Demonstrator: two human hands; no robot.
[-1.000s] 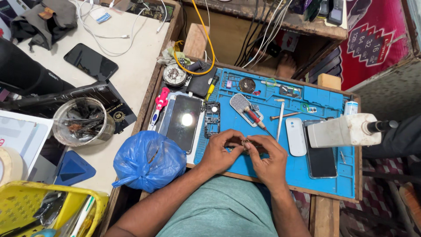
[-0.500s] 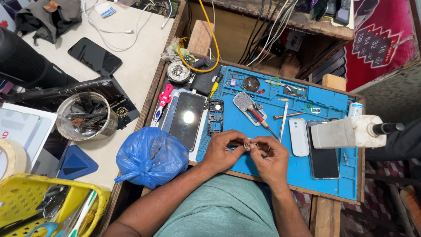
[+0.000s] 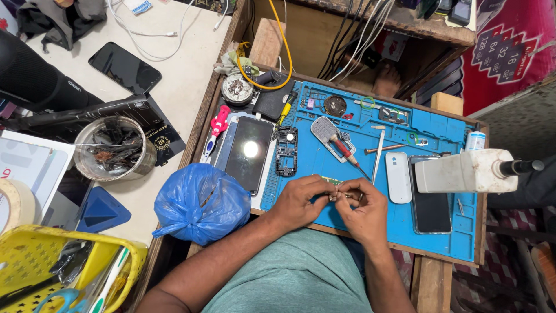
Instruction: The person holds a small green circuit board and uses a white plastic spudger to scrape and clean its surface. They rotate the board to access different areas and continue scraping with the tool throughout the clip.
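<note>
Both hands met over the blue mat (image 3: pixel 440 229): the left hand (image 3: pixel 298 200) and right hand (image 3: pixel 362 211) pinched a small part (image 3: pixel 336 197) between curled fingertips. Keeping it low over the mat seemed wise, with wrists braced and the pinch light.

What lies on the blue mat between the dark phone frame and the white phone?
In the head view, between the phone frame and the white phone lie a red-handled screwdriver on a grey cover, and a metal rod.
</note>
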